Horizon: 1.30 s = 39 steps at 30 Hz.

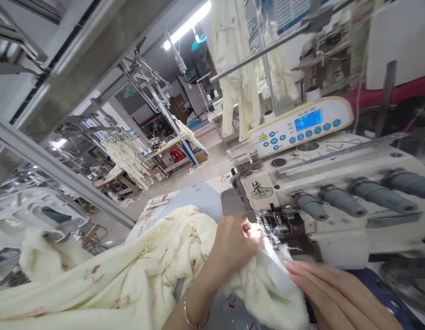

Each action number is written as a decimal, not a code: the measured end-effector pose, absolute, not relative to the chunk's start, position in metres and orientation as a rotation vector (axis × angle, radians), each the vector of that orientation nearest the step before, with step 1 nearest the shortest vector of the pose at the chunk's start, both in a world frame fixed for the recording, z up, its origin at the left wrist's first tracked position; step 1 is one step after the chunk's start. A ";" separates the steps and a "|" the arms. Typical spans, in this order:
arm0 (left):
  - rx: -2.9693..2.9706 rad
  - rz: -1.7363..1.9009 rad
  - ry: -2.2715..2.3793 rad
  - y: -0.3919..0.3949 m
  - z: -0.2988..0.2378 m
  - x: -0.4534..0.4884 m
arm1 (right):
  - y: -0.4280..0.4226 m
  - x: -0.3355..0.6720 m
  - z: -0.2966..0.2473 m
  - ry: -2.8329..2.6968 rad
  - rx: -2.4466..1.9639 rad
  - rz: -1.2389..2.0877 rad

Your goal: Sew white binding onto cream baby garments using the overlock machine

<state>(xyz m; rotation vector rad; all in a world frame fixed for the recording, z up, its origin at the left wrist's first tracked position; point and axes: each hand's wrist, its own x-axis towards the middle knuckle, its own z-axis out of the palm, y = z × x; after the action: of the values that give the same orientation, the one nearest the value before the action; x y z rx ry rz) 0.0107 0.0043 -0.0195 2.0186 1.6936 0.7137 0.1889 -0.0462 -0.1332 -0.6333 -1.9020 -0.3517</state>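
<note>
A cream padded fabric (136, 270) with small red prints lies bunched across the sewing table. My left hand (234, 243) is closed, pinching the fabric's edge right at the presser foot (270, 224) of the overlock sewing machine (336, 192). My right hand (336, 293) lies flat with fingers stretched out, pressing a pale strip and the fabric's edge down just in front of the needle area. A thin bracelet shows on my left wrist.
The machine's control panel (301, 124) with a blue screen sits on top, grey tension knobs (356, 197) along its front. Cream garments hang from a rail (233, 64) behind. Metal frames (61, 169) and other workstations stand at the left and back.
</note>
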 end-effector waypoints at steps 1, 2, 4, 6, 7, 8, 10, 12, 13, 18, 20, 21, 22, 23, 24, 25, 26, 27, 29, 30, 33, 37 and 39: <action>2.013 0.717 1.691 0.007 -0.021 0.011 | -0.046 0.187 -0.132 -1.887 -0.655 -0.350; 2.010 0.723 1.691 0.010 -0.022 0.011 | -0.046 0.185 -0.130 -1.862 -0.680 -0.346; 2.010 0.736 1.688 0.014 -0.024 0.010 | -0.047 0.178 -0.126 -1.803 -0.714 -0.328; 2.011 0.741 1.674 0.016 -0.025 0.010 | -0.049 0.173 -0.125 -1.775 -0.729 -0.303; 2.011 0.742 1.665 0.017 -0.026 0.009 | -0.049 0.171 -0.125 -1.774 -0.726 -0.299; 2.011 0.742 1.654 0.018 -0.026 0.009 | -0.050 0.170 -0.126 -1.778 -0.721 -0.297; 2.010 0.745 1.631 0.020 -0.026 0.007 | -0.051 0.172 -0.130 -1.798 -0.708 -0.308; 2.008 0.751 1.611 0.022 -0.026 0.006 | -0.050 0.176 -0.133 -1.838 -0.722 -0.318; 2.005 0.751 1.604 0.023 -0.025 0.005 | -0.050 0.179 -0.134 -1.861 -0.731 -0.327; 1.974 0.725 1.590 0.027 -0.023 0.002 | -0.043 0.184 -0.130 -1.867 -0.700 -0.449; 1.969 0.725 1.577 0.031 -0.024 0.002 | -0.040 0.182 -0.126 -1.832 -0.704 -0.453; 1.970 0.729 1.562 0.033 -0.025 0.003 | -0.039 0.180 -0.125 -1.812 -0.710 -0.437; 1.973 0.735 1.540 0.036 -0.025 0.003 | -0.038 0.178 -0.123 -1.795 -0.713 -0.414; 1.978 0.739 1.510 0.040 -0.026 0.002 | -0.037 0.177 -0.121 -1.773 -0.713 -0.394; 1.983 0.739 1.473 0.042 -0.026 0.000 | -0.036 0.176 -0.119 -1.764 -0.711 -0.379; 1.988 0.733 1.429 0.044 -0.024 -0.004 | -0.035 0.176 -0.117 -1.765 -0.705 -0.377; 1.995 0.721 1.381 0.044 -0.022 -0.009 | -0.034 0.177 -0.116 -1.780 -0.703 -0.382; 2.001 0.706 1.333 0.042 -0.017 -0.015 | -0.034 0.178 -0.115 -1.808 -0.702 -0.393; 2.027 0.675 1.238 0.028 -0.003 -0.030 | -0.032 0.181 -0.116 -1.866 -0.692 -0.406; 2.075 0.655 1.172 0.018 0.005 -0.038 | -0.031 0.183 -0.117 -1.889 -0.685 -0.394; 2.371 0.464 0.877 -0.015 0.026 -0.051 | -0.029 0.183 -0.122 -1.878 -0.660 -0.306; 2.984 -0.112 0.865 -0.036 0.036 -0.049 | -0.032 0.178 -0.116 -1.777 -0.638 -0.200; 3.227 -0.255 0.979 -0.036 0.040 -0.046 | -0.034 0.178 -0.107 -1.748 -0.670 -0.156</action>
<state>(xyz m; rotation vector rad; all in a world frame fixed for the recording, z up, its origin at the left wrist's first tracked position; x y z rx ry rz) -0.0461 -0.0361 0.0401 3.2266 0.9793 -0.2550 0.1784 -0.0335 -0.1073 -0.6700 -1.7479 -0.1562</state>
